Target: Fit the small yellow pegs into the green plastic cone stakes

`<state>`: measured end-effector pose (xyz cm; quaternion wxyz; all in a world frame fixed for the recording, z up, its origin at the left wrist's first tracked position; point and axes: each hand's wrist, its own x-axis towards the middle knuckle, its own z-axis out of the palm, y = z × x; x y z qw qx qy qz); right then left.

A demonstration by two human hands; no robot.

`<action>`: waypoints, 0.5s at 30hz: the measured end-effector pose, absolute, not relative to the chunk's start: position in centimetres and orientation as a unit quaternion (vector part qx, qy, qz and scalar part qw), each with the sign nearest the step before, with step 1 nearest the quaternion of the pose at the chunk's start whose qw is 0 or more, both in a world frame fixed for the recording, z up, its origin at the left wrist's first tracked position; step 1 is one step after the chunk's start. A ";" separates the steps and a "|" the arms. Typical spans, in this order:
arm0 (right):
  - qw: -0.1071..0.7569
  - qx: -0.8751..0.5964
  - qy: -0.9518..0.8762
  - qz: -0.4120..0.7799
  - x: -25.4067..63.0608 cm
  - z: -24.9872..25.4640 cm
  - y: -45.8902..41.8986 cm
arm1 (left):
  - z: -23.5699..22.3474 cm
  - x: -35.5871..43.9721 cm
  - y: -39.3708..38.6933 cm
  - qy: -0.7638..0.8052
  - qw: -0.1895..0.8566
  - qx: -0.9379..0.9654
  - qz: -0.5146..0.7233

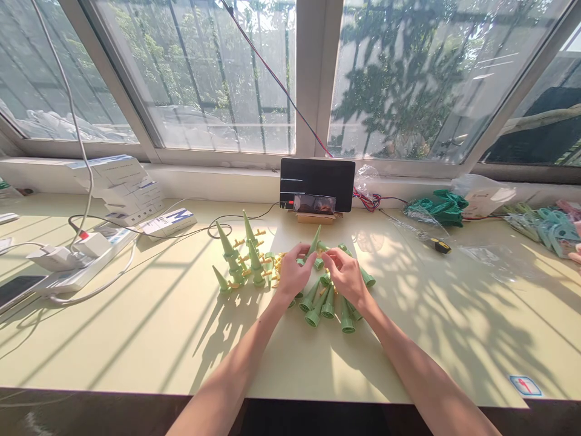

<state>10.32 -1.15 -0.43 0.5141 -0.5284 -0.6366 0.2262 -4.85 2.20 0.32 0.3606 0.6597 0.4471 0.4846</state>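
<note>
My left hand (294,274) is closed around a green cone-shaped plastic spike (315,238), its tip pointing up. Close beside it, my right hand (347,277) has its fingers pinched together at the spike; whatever they hold is too small and hidden to make out. Under and around both hands lies a pile of loose green spikes (313,317), their hollow threaded ends facing me. Left of my left hand, several green spikes (255,266) stand upright with small yellow valves sticking out of their sides. A heap of small yellow valves (277,264) lies between these and my left hand.
A tablet (318,172) with a phone (315,204) before it stands at the back. White boxes (124,188), a power strip (91,260) and cables are on the left. Green bundles (438,209), plastic bags and a black-yellow object (440,245) lie right. Another person's fingers (575,251) show at the right edge.
</note>
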 end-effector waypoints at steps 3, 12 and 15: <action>0.519 -0.513 -0.646 0.223 10.3 -0.4 -1.1 | 0.3 -4.9 2.3 0.451 0.356 0.655 0.491; 0.513 -0.503 -0.658 0.224 10.5 -0.7 -0.9 | 0.6 -4.9 2.1 0.445 0.373 0.660 0.476; 0.503 -0.511 -0.660 0.224 10.4 -0.7 -1.0 | 0.5 -5.0 2.1 0.443 0.373 0.665 0.471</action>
